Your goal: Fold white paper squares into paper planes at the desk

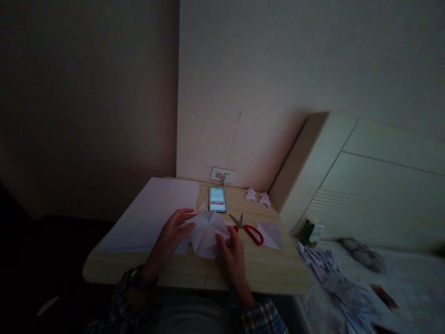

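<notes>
A creased sheet of white paper (208, 234) is held between my two hands above the near half of the small wooden table. My left hand (175, 229) pinches its left edge, the thumb and fingers bent round it. On the other side my right hand (232, 250) grips the right edge between thumb and fingers. Just beyond that hand lie red-handled scissors (255, 234) with their blades apart. A creased paper square (271, 234) rests to the right of the scissors. Behind the held paper, a phone (217, 199) with a lit screen lies on the table.
Large white sheets (153, 208) cover the table's left part. Two folded paper figures (251, 195) sit at the back right. A wall socket (222, 175) holds a plug behind the phone. Right of the table, a bed bears a heap of papers (333, 278) and a small box (314, 234).
</notes>
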`<move>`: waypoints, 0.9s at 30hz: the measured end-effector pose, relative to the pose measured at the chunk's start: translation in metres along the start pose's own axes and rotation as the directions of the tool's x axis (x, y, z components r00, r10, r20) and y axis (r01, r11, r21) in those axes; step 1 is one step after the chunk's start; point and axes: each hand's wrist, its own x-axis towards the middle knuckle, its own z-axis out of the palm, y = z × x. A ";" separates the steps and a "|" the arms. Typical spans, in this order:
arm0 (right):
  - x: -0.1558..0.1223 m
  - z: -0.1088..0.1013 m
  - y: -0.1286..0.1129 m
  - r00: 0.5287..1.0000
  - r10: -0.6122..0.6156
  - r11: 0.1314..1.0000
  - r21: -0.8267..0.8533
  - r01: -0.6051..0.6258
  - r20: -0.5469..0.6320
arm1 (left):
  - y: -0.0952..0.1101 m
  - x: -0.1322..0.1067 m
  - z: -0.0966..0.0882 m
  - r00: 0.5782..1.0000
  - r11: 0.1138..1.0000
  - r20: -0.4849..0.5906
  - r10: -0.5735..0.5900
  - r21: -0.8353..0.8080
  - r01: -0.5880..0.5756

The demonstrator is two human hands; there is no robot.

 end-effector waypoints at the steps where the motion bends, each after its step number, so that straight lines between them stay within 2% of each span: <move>1: 0.001 0.000 0.001 1.000 0.026 0.999 0.041 -0.025 -0.015 | -0.001 0.000 0.002 0.999 0.998 0.008 -0.049 -0.029 0.049; 3: 0.001 0.000 0.001 0.997 0.068 0.990 0.126 -0.062 -0.037 | -0.005 -0.001 0.005 0.993 0.992 0.033 -0.114 -0.053 0.116; 5: 0.000 -0.001 0.000 0.996 0.082 0.980 0.186 -0.074 -0.034 | -0.009 -0.001 0.008 0.993 0.992 0.029 -0.118 -0.033 0.119; 9: -0.003 0.000 -0.004 0.996 0.037 0.967 0.250 -0.056 0.080 | -0.010 0.000 0.007 0.998 0.996 -0.012 -0.067 0.051 0.068; 13: -0.006 0.001 -0.009 0.984 -0.008 0.946 0.320 -0.050 0.178 | -0.012 0.000 0.003 0.996 0.998 -0.064 -0.059 -0.015 0.058; 16: -0.008 0.002 -0.010 0.965 -0.029 0.933 0.354 -0.068 0.262 | -0.018 -0.002 0.001 0.998 1.000 -0.058 -0.028 -0.008 0.027; 20: -0.008 0.001 -0.009 0.961 -0.036 0.961 0.273 -0.042 0.274 | -0.020 -0.005 -0.002 0.991 0.962 -0.062 0.115 0.256 -0.095; 23: -0.007 0.000 -0.008 0.974 -0.042 0.981 0.192 -0.001 0.221 | -0.014 -0.010 -0.004 0.957 0.860 0.067 0.282 0.425 -0.283; 25: -0.006 -0.002 -0.008 0.981 -0.024 0.989 0.148 -0.005 0.192 | -0.010 -0.014 -0.005 0.940 0.811 0.122 0.320 0.477 -0.338; 27: -0.006 -0.002 -0.008 0.983 -0.045 0.984 0.176 0.013 0.175 | -0.007 -0.018 -0.005 0.941 0.775 0.156 0.300 0.536 -0.335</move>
